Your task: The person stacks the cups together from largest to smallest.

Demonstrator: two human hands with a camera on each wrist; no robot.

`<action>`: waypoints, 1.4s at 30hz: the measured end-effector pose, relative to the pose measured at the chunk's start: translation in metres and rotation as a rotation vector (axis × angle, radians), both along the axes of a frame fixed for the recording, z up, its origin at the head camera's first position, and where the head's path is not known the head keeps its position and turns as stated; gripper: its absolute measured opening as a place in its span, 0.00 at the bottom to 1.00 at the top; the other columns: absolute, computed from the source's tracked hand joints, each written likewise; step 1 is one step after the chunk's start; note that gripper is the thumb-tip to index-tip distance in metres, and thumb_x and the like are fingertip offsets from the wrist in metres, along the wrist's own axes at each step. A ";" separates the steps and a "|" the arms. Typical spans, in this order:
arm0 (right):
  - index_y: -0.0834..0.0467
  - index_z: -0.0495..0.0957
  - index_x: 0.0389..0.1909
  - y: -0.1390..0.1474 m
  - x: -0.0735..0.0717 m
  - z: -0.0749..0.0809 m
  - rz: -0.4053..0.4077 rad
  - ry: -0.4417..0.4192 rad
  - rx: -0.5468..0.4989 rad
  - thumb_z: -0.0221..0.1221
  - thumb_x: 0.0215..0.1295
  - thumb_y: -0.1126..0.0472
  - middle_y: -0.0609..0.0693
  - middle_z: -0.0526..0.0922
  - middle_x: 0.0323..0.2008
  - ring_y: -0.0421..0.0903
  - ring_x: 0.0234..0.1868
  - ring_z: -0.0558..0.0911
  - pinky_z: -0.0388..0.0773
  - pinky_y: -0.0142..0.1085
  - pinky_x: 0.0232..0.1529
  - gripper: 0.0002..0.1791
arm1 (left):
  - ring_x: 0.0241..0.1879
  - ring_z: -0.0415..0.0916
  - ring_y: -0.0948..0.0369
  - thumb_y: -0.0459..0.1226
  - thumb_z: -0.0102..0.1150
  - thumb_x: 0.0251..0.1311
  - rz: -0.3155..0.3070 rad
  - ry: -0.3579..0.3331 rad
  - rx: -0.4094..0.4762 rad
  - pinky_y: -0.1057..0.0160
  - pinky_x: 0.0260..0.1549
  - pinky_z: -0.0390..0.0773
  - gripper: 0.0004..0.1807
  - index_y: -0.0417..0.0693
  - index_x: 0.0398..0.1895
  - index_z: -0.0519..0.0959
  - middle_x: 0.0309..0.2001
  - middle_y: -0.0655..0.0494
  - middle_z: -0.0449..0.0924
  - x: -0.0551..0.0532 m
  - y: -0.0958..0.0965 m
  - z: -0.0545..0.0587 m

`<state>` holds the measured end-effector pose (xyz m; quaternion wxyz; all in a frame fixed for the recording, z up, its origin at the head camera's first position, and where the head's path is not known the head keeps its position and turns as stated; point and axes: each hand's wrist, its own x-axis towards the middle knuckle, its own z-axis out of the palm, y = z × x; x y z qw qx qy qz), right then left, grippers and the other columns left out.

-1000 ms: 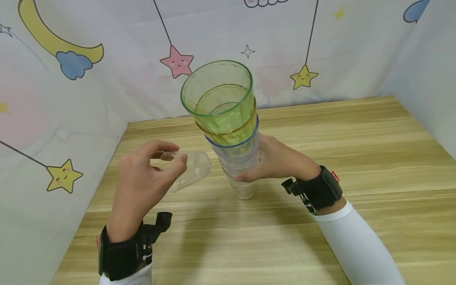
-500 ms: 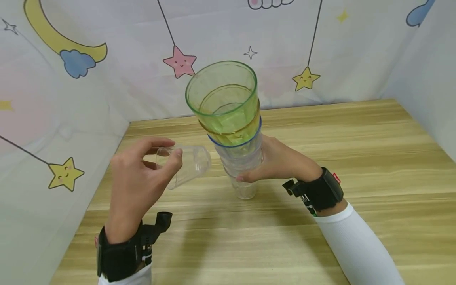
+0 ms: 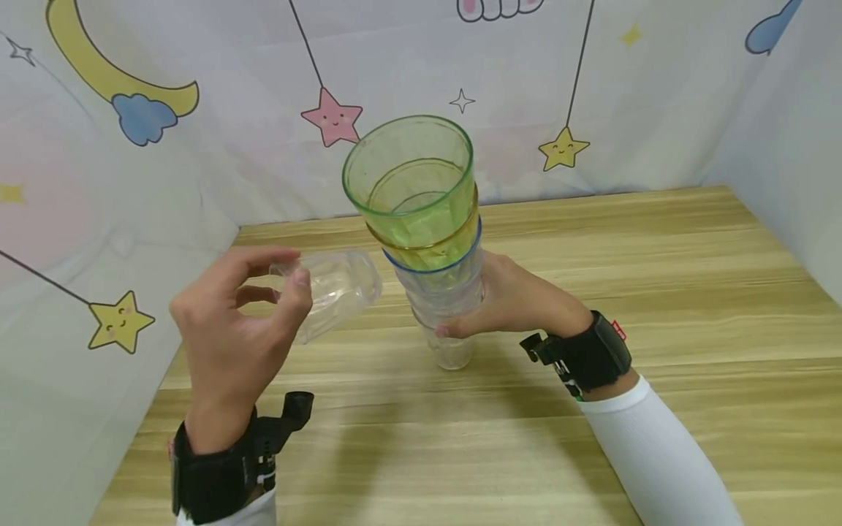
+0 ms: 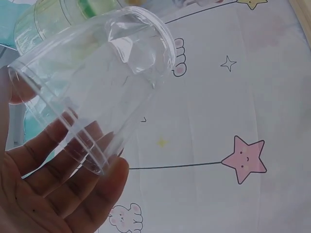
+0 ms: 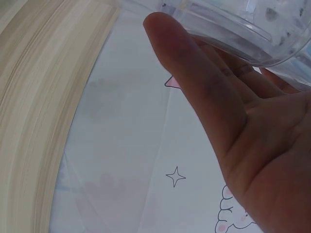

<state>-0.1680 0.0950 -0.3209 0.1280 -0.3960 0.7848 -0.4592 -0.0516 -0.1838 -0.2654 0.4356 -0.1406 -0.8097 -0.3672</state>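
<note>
My left hand [image 3: 240,329] pinches a clear plastic cup [image 3: 338,285] by its rim, between thumb and fingers. The cup lies on its side in the air, its base pointing right toward a tall stack of cups. In the left wrist view the same cup [image 4: 97,82] is tilted, with a faceted base. My right hand [image 3: 506,296] grips the lower, clear part of the stack. From the top, the stack shows a green cup [image 3: 411,172], a yellow-rimmed cup [image 3: 424,252], a blue-rimmed cup [image 3: 437,285] and clear ones below. In the right wrist view the thumb [image 5: 180,48] lies along a clear cup [image 5: 248,29].
The stack stands over a wooden table [image 3: 592,453]. Behind it hangs a white cloth backdrop [image 3: 513,109] printed with stars, a moon and clouds. Each wrist wears a black strap [image 3: 592,354] with a small camera.
My left hand has drawn back to the left and slightly up with the clear cup, widening the gap to the stack. My right hand and the stack stay nearly still.
</note>
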 end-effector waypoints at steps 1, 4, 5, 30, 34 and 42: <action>0.50 0.68 0.65 0.000 0.000 0.000 -0.002 0.002 0.002 0.79 0.47 0.50 0.45 0.80 0.56 0.45 0.55 0.80 0.76 0.48 0.56 0.44 | 0.34 0.79 0.69 0.38 0.61 0.57 -0.004 0.009 0.007 0.76 0.33 0.77 0.14 0.37 0.38 0.86 0.36 0.50 0.87 0.000 0.000 0.000; 0.50 0.68 0.65 0.001 -0.001 0.001 -0.006 0.001 0.005 0.79 0.47 0.51 0.45 0.80 0.56 0.45 0.55 0.80 0.76 0.48 0.56 0.44 | 0.34 0.80 0.70 0.38 0.61 0.56 -0.014 0.036 0.028 0.76 0.33 0.77 0.14 0.36 0.37 0.86 0.35 0.49 0.87 -0.001 0.001 0.002; 0.50 0.68 0.65 0.001 -0.001 0.001 -0.005 0.000 0.004 0.79 0.47 0.51 0.45 0.80 0.56 0.46 0.55 0.80 0.76 0.48 0.56 0.44 | 0.34 0.80 0.70 0.38 0.61 0.55 -0.013 0.047 0.035 0.76 0.33 0.77 0.14 0.35 0.37 0.86 0.35 0.48 0.87 -0.001 0.002 0.002; 0.47 0.69 0.64 0.006 0.002 0.001 0.001 -0.042 -0.024 0.79 0.48 0.51 0.42 0.79 0.55 0.43 0.55 0.80 0.76 0.45 0.56 0.43 | 0.29 0.82 0.48 0.45 0.79 0.40 -0.136 0.558 0.663 0.60 0.36 0.85 0.30 0.24 0.32 0.80 0.33 0.32 0.82 -0.009 0.026 0.019; 0.46 0.69 0.64 0.005 0.002 -0.001 -0.001 -0.044 -0.029 0.79 0.47 0.51 0.42 0.79 0.56 0.43 0.55 0.79 0.76 0.45 0.56 0.43 | 0.29 0.82 0.45 0.46 0.81 0.39 -0.198 0.564 0.747 0.59 0.34 0.85 0.34 0.23 0.34 0.77 0.35 0.30 0.80 -0.009 0.033 0.023; 0.49 0.70 0.63 0.000 0.001 -0.005 0.000 -0.012 -0.034 0.79 0.47 0.51 0.44 0.80 0.55 0.44 0.54 0.80 0.77 0.46 0.55 0.42 | 0.34 0.80 0.41 0.44 0.83 0.38 -0.286 0.576 0.797 0.54 0.37 0.85 0.35 0.23 0.36 0.74 0.38 0.28 0.77 -0.011 0.046 0.030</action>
